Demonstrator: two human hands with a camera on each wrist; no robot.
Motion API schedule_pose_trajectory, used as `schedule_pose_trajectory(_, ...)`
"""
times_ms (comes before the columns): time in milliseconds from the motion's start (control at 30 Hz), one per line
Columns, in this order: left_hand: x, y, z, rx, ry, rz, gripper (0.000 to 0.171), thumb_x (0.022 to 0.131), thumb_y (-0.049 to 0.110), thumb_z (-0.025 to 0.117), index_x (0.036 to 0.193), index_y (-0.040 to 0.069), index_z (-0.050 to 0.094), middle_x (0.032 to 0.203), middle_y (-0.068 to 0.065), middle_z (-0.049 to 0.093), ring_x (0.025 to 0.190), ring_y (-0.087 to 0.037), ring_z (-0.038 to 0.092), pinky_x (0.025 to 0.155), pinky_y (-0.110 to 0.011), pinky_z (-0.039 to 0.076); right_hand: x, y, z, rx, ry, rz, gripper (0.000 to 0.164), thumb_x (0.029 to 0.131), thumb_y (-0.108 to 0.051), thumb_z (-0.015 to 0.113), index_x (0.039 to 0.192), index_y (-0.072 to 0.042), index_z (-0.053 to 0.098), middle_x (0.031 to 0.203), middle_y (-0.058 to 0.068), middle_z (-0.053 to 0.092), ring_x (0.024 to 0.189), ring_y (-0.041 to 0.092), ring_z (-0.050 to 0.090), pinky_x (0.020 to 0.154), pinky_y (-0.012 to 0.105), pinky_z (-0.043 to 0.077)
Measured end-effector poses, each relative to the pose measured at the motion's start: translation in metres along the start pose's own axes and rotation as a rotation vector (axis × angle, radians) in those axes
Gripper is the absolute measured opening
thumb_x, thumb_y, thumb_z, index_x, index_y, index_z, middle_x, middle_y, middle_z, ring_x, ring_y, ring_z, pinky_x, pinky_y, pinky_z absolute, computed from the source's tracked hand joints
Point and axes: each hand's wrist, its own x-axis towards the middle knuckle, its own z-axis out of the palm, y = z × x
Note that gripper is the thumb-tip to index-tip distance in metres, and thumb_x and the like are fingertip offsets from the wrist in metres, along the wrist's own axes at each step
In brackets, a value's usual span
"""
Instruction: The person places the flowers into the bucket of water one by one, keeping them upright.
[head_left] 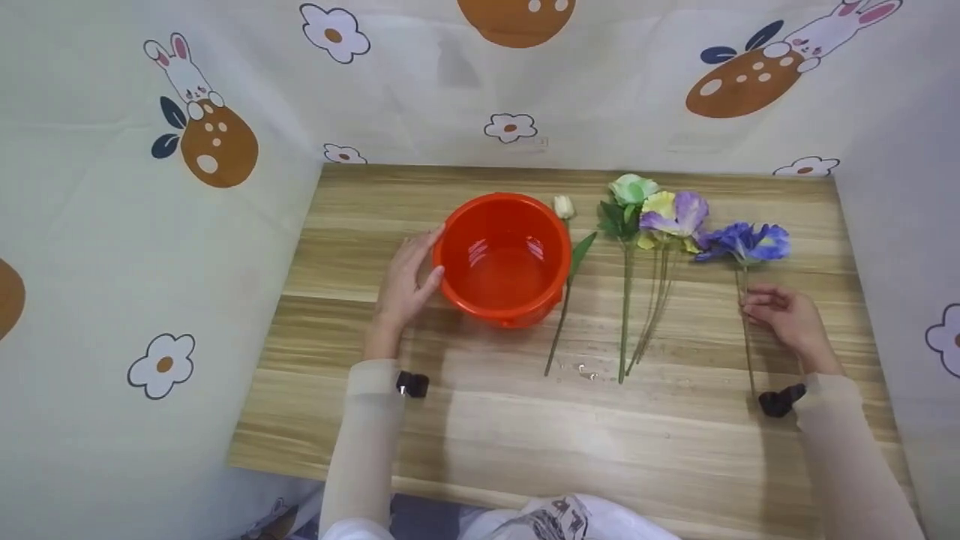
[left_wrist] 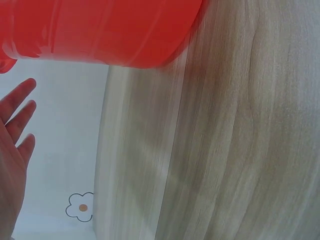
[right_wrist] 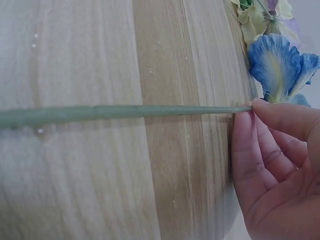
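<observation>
A red plastic bucket (head_left: pixel 501 259) stands upright on the wooden table, nothing visible inside it. At its left side is my left hand (head_left: pixel 405 283), fingers extended near the rim; in the left wrist view the visible fingers (left_wrist: pixel 19 117) do not curl around the bucket. My right hand (head_left: pixel 791 321) pinches the green stem (right_wrist: pixel 100 114) of a blue-purple artificial flower (head_left: pixel 746 243) between thumb and fingers. The blossom points toward the back of the table, and the lower stem extends toward the front edge.
Between bucket and right hand lie a white tulip (head_left: pixel 564 207), a pale green flower (head_left: pixel 632 189) and a yellow-purple flower (head_left: pixel 679 216). Small clear bits (head_left: pixel 586 372) lie near the stem ends. Patterned cloth (head_left: pixel 420 90) encloses the table's back and sides.
</observation>
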Motion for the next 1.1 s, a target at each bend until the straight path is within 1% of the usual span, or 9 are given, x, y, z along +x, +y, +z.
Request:
schedule_pose_trajectory(167,0.0,0.0,0.001,0.002,-0.004,-0.012,0.059,0.097,0.04,0.05,0.153,0.025,0.04,0.153,-0.002,0.05,0.143,-0.024,0.043,0.125,-0.053,0.023,-0.002,-0.004,0.002,0.054,0.016,0.015,0.035,0.092,0.014,0.058,0.098,-0.018,0.07,0.082,-0.007,0.074,0.075,0.003,0.072,0.07,0.016,0.06)
schedule_pose_trajectory(300,0.0,0.0,0.001,0.001,-0.005,-0.018,0.06,0.097,0.041,0.05,0.153,0.025,0.04,0.152,-0.003,0.051,0.143,-0.024,0.043,0.126,-0.052,0.022,-0.004,-0.01,0.005,0.027,0.043,0.01,0.035,0.092,0.014,0.058,0.097,-0.019,0.07,0.08,-0.009,0.073,0.074,0.0,0.07,0.068,0.014,0.059)
schedule_pose_trajectory(433,-0.001,0.0,0.002,0.0,0.0,-0.011,0.06,0.097,0.04,0.05,0.153,0.023,0.041,0.152,-0.003,0.052,0.142,-0.024,0.044,0.125,-0.054,0.022,-0.006,-0.014,0.008,0.005,0.055,-0.002,0.035,0.092,0.013,0.058,0.097,-0.019,0.071,0.079,-0.009,0.071,0.073,-0.001,0.069,0.068,0.013,0.058)
schedule_pose_trajectory(533,-0.001,-0.001,0.003,-0.001,0.004,-0.003,0.059,0.097,0.04,0.05,0.153,0.022,0.042,0.152,-0.004,0.051,0.142,-0.026,0.044,0.124,-0.056,0.024,-0.006,-0.014,0.005,0.008,0.055,-0.005,0.034,0.092,0.012,0.058,0.098,-0.019,0.07,0.08,-0.009,0.071,0.074,-0.001,0.069,0.068,0.014,0.058)
schedule_pose_trajectory(667,-0.002,-0.002,0.004,-0.013,0.006,-0.006,0.058,0.097,0.038,0.051,0.153,0.022,0.042,0.152,-0.004,0.051,0.143,-0.027,0.043,0.123,-0.059,0.025,-0.004,-0.012,0.001,-0.014,0.06,-0.015,0.034,0.092,0.01,0.061,0.101,-0.021,0.07,0.082,-0.01,0.072,0.075,-0.001,0.069,0.069,0.014,0.059)
schedule_pose_trajectory(867,-0.003,-0.003,0.005,-0.021,0.007,-0.017,0.057,0.097,0.036,0.051,0.152,0.022,0.043,0.153,-0.005,0.05,0.144,-0.028,0.042,0.123,-0.058,0.025,-0.004,-0.015,-0.002,-0.06,0.086,-0.019,0.032,0.092,0.006,0.064,0.1,-0.024,0.071,0.081,-0.013,0.071,0.074,-0.002,0.068,0.066,0.014,0.058)
schedule_pose_trajectory(1100,-0.004,-0.002,0.004,-0.029,0.009,-0.013,0.057,0.097,0.036,0.052,0.152,0.022,0.044,0.152,-0.005,0.051,0.143,-0.028,0.043,0.123,-0.057,0.026,-0.005,-0.024,-0.002,-0.046,0.09,-0.004,0.034,0.092,0.005,0.064,0.099,-0.027,0.069,0.083,-0.012,0.071,0.075,-0.001,0.068,0.067,0.015,0.059)
